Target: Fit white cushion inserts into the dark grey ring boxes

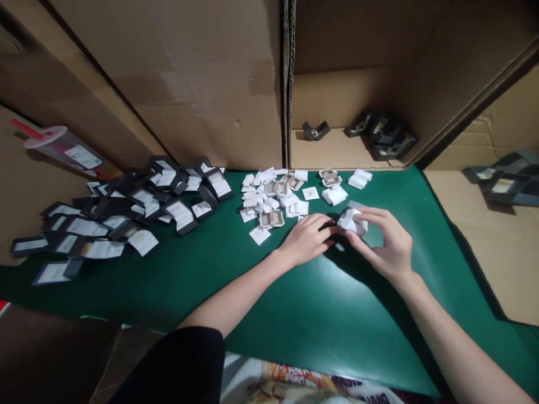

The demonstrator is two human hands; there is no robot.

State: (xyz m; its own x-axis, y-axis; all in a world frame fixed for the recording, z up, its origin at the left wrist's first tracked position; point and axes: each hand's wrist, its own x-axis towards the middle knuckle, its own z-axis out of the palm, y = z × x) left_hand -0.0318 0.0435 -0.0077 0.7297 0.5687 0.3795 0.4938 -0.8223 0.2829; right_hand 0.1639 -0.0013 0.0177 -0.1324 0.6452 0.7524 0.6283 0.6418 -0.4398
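My right hand (pixel 387 241) pinches a small box with a white insert (pixel 352 220) between thumb and fingers, just above the green table. A greyish edge shows behind the white part; its other details are blurred. My left hand (pixel 309 238) comes in from the left, fingers bent, with its fingertips at the box's left side. Loose white folded inserts (pixel 252 199) lie in a cluster beyond my left hand, some showing grey hollow undersides. Another white insert (pixel 334 194) sits just beyond the held box. Flat white squares (pixel 260 235) lie among them.
Dark open hinged boxes (pixel 143 202) with white linings are heaped at the left. Several dark boxes (pixel 389 137) stand inside a cardboard carton (pixel 345 148) at the back, more dark boxes (pixel 509 182) at the right. A plastic cup (pixel 71 148) with a red straw stands far left.
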